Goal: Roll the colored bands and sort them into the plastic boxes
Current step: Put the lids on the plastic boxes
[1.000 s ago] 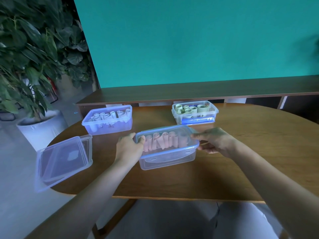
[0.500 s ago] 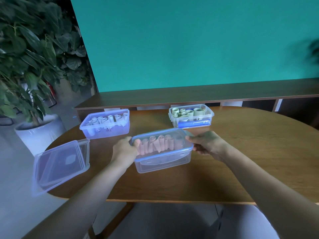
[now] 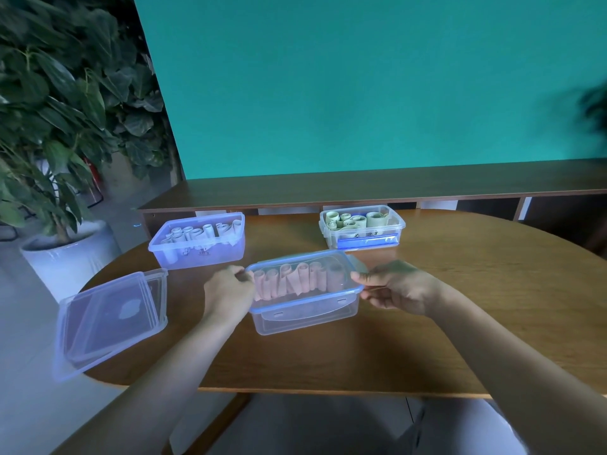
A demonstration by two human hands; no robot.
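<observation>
A person's two bare arms reach in from the bottom of the frame toward a clear plastic box (image 3: 303, 315) at the centre of a rounded wooden worktop (image 3: 460, 323). A row of rolled pink bands (image 3: 290, 279) stands inside it, under a blue-rimmed lid (image 3: 302, 298) that lies on top of the box. The left hand (image 3: 228, 292) curls its grip round the lid's left end, thumb on top; the right hand (image 3: 399, 287) pinches the lid's right end, thumb above and fingers curled below. Whether the lid is fully seated cannot be told; its latch flaps look unfastened. Above and to the left stands an open bluish box (image 3: 197, 246) of rolled white bands (image 3: 197, 232); above and to the right, an open clear box (image 3: 361, 231) of rolled green bands (image 3: 356, 220). A spare lid stack (image 3: 110, 318) rests at the worktop's left edge, partly overhanging it. A potted plant (image 3: 56, 126) fills the upper left of the frame and a teal wall (image 3: 361, 77) the background. No loose bands show, so the rolling and sorting look finished, and the step in hand seems to be closing the pink box. The next move likely calls for pressing the lid down evenly and snapping its flaps, then lidding the two open boxes.
</observation>
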